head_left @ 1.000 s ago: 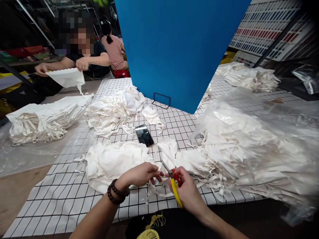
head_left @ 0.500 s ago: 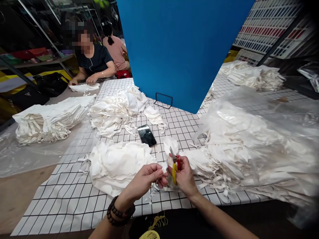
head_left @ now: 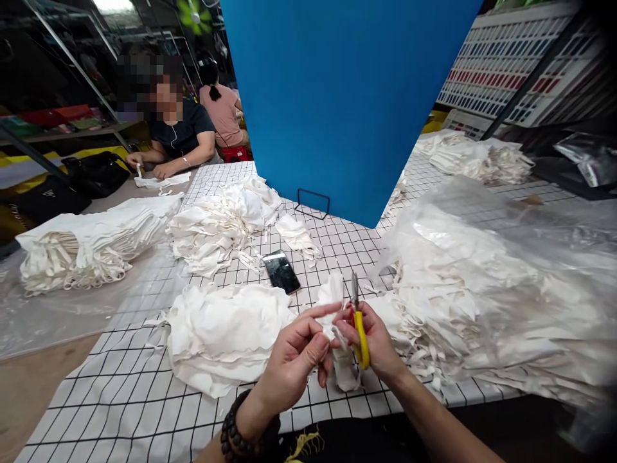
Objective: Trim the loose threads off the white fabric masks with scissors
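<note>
My right hand (head_left: 378,344) grips small yellow-handled snips (head_left: 359,325), blades pointing up. My left hand (head_left: 296,357), with a dark bead bracelet at the wrist, pinches a white cloth piece (head_left: 344,366) that hangs between both hands. Just left of my hands lies a pile of white cloth pieces (head_left: 226,331). To the right a larger heap of white cloth with straps (head_left: 457,302) sits partly under clear plastic.
The table wears a white black-grid cover (head_left: 130,392). A dark phone (head_left: 281,271) lies beyond my hands. A blue board (head_left: 347,96) stands upright behind. More cloth stacks (head_left: 91,238) sit left. A person in a dark shirt (head_left: 186,135) sits at the far left corner; another person sits behind.
Both hands have lifted off the table with the cloth piece. The snips turned from lying slanted to pointing up. The person at far left put a cloth down on the table.
</note>
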Action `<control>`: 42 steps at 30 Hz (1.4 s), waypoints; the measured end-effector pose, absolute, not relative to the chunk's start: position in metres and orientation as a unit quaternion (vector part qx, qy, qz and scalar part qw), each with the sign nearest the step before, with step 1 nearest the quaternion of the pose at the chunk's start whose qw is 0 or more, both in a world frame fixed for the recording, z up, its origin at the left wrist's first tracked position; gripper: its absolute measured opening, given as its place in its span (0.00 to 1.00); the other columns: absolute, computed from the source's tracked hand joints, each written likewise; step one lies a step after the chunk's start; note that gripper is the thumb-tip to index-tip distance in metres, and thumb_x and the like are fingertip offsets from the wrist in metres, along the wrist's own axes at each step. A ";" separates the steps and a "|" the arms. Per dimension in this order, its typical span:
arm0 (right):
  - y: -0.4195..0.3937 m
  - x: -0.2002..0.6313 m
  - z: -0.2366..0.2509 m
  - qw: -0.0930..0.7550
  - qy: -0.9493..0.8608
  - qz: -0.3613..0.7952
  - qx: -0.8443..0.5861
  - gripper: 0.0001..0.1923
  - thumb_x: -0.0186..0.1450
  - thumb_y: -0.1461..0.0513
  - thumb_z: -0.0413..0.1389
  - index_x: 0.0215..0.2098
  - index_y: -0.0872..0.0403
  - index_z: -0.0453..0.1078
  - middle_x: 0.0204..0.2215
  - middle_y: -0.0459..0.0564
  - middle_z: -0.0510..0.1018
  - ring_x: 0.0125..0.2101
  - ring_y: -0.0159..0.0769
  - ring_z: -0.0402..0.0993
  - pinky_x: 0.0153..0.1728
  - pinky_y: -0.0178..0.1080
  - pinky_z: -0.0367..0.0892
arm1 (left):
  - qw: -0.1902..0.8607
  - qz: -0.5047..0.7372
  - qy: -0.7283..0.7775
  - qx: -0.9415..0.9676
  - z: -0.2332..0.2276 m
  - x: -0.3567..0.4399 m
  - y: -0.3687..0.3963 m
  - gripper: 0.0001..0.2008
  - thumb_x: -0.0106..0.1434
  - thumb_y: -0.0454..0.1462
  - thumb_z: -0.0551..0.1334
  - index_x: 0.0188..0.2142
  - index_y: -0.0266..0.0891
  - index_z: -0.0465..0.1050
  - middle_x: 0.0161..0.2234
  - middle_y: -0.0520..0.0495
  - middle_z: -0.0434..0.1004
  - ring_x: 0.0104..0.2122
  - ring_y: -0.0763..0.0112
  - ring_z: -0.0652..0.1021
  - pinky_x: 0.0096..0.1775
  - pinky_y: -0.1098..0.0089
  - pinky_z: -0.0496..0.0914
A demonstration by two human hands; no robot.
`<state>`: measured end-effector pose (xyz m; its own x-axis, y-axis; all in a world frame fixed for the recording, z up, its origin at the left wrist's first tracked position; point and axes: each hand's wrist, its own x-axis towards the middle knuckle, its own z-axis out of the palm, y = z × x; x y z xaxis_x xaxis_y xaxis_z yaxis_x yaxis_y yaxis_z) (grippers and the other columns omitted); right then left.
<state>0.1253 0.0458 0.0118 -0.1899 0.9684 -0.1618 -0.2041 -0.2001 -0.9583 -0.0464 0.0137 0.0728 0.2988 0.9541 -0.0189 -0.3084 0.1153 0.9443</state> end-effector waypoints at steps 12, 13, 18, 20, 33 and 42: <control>0.017 0.181 0.081 0.185 -0.700 0.410 -0.554 0.23 0.51 0.50 0.66 0.35 0.48 0.61 0.28 0.43 0.71 0.27 0.36 0.66 0.27 0.36 0.61 | 0.595 0.472 0.409 0.506 0.050 -0.031 0.011 0.09 0.69 0.40 0.56 0.36 0.37 0.68 0.29 0.49 0.74 0.29 0.72 0.77 0.35 0.71 0.72; 0.016 0.179 0.081 0.178 -0.707 0.390 -0.562 0.23 0.51 0.50 0.66 0.35 0.48 0.61 0.28 0.44 0.72 0.28 0.37 0.67 0.28 0.37 0.61 | 0.584 0.468 0.412 0.519 0.049 -0.031 0.010 0.09 0.70 0.40 0.56 0.36 0.38 0.68 0.28 0.50 0.73 0.28 0.71 0.77 0.35 0.70 0.71; 0.016 0.171 0.076 0.177 -0.719 0.356 -0.570 0.22 0.51 0.49 0.65 0.35 0.48 0.62 0.28 0.45 0.73 0.27 0.37 0.68 0.28 0.37 0.60 | 0.541 0.456 0.422 0.567 0.048 -0.033 0.009 0.09 0.70 0.40 0.54 0.36 0.38 0.69 0.30 0.49 0.71 0.29 0.71 0.76 0.35 0.70 0.71; 0.016 0.170 0.077 0.183 -0.720 0.353 -0.569 0.21 0.51 0.50 0.65 0.36 0.48 0.63 0.29 0.45 0.74 0.27 0.37 0.68 0.27 0.37 0.60 | 0.531 0.454 0.420 0.579 0.050 -0.033 0.008 0.09 0.70 0.39 0.54 0.36 0.38 0.69 0.30 0.49 0.70 0.29 0.71 0.76 0.34 0.70 0.71; 0.015 0.168 0.077 0.175 -0.741 0.327 -0.560 0.19 0.53 0.51 0.63 0.33 0.49 0.60 0.26 0.43 0.73 0.25 0.36 0.67 0.26 0.36 0.59 | 0.511 0.442 0.418 0.607 0.055 -0.034 0.008 0.11 0.70 0.38 0.53 0.34 0.38 0.70 0.30 0.49 0.69 0.28 0.72 0.75 0.33 0.71 0.70; 0.018 0.168 0.076 0.163 -0.756 0.306 -0.555 0.15 0.53 0.55 0.61 0.29 0.49 0.60 0.22 0.42 0.72 0.21 0.33 0.64 0.23 0.35 0.54 | 0.547 0.437 0.413 0.583 0.052 -0.036 0.007 0.11 0.70 0.38 0.54 0.35 0.37 0.70 0.32 0.48 0.69 0.28 0.73 0.75 0.31 0.71 0.72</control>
<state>0.1681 0.0176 0.0761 -0.3307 0.9392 -0.0924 0.7395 0.1971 -0.6436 -0.0360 0.0074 0.0523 0.2782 0.9588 0.0576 0.0038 -0.0611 0.9981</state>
